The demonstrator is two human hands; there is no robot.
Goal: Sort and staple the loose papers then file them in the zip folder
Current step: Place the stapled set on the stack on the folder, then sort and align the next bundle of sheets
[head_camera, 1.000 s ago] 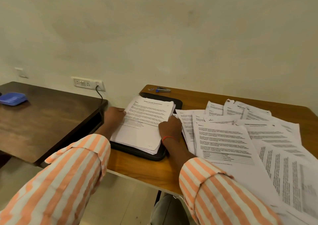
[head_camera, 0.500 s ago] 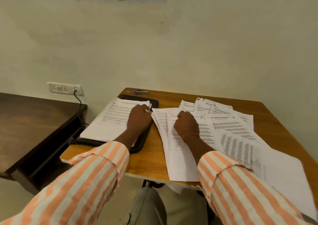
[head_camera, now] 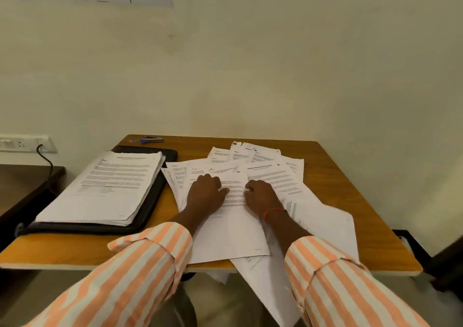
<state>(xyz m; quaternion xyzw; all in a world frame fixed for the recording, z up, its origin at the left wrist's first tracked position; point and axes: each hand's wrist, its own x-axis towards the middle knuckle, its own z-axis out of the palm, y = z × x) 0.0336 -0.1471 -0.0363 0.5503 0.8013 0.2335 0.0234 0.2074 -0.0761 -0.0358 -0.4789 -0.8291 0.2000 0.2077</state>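
Loose papers (head_camera: pixel 250 201) are lying scattered right of the zip folder (head_camera: pixel 150 201); left hand (head_camera: pixel 206 192) and right hand (head_camera: pixel 261 196) are pressing flat, fingers curled, sorting them. Gathering matching sheets likely comes next.

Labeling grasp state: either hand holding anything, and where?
Nothing lifted. Left hand and right hand rest flat on the top sheet of the loose papers; no grip visible.
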